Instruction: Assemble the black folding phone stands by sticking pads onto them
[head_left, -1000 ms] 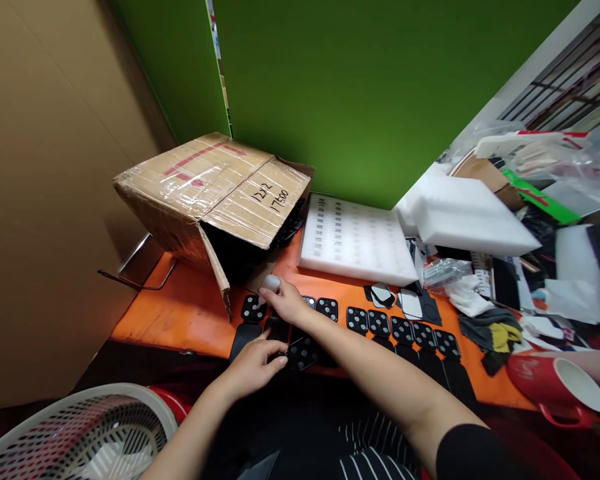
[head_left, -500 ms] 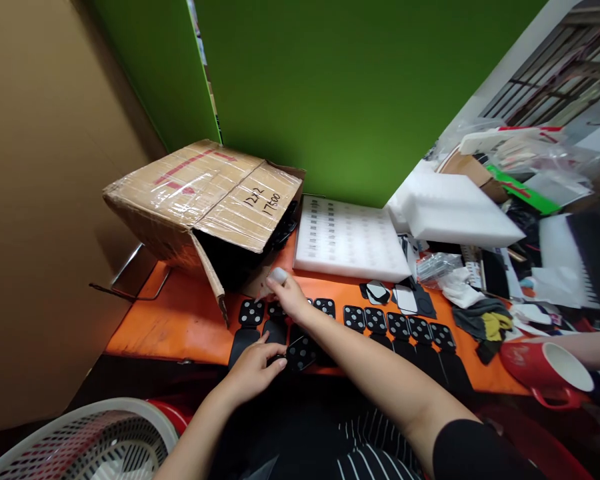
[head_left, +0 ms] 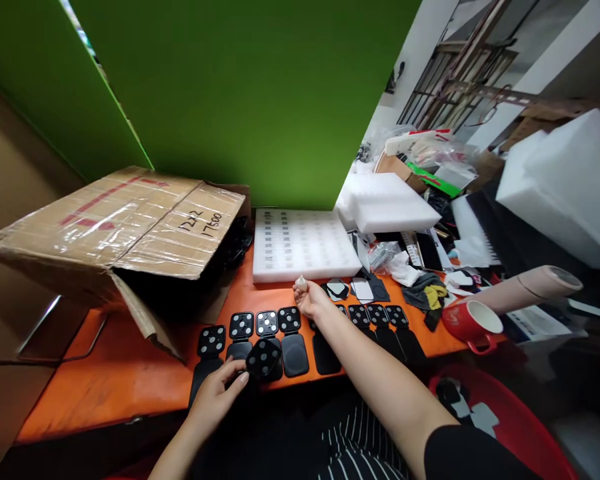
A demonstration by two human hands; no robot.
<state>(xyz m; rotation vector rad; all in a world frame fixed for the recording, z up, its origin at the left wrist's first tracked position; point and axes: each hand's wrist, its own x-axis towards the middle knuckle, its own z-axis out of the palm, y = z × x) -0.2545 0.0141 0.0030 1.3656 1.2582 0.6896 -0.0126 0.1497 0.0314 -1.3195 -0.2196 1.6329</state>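
My left hand (head_left: pixel 219 392) pinches the edge of a black square piece with grey dots (head_left: pixel 263 358) between thumb and fingers. That piece is tilted over the front of a row of hinged black folding pieces (head_left: pixel 295 355), whose upper squares carry grey dots and whose lower flaps lie flat. Farther right, my right hand (head_left: pixel 309 300) hovers over the row with curled fingers. Something small and whitish shows at its fingertips; whether it is held or worn on a finger is unclear. My right forearm hides part of the row.
An open cardboard box (head_left: pixel 145 227) with black pieces inside stands left on the orange table (head_left: pixel 95 380). A white foam tray (head_left: pixel 305 250) lies behind the row. Right are white-faced plates (head_left: pixel 363 289), cloths (head_left: pixel 423 293), a red mug (head_left: pixel 473 323), a co-worker's forearm (head_left: pixel 525 290) and a red basin (head_left: pixel 520 407).
My view has turned to the right. My right hand has moved from beside the box opening rightward along the row. My left hand stays at the same tilted black piece.
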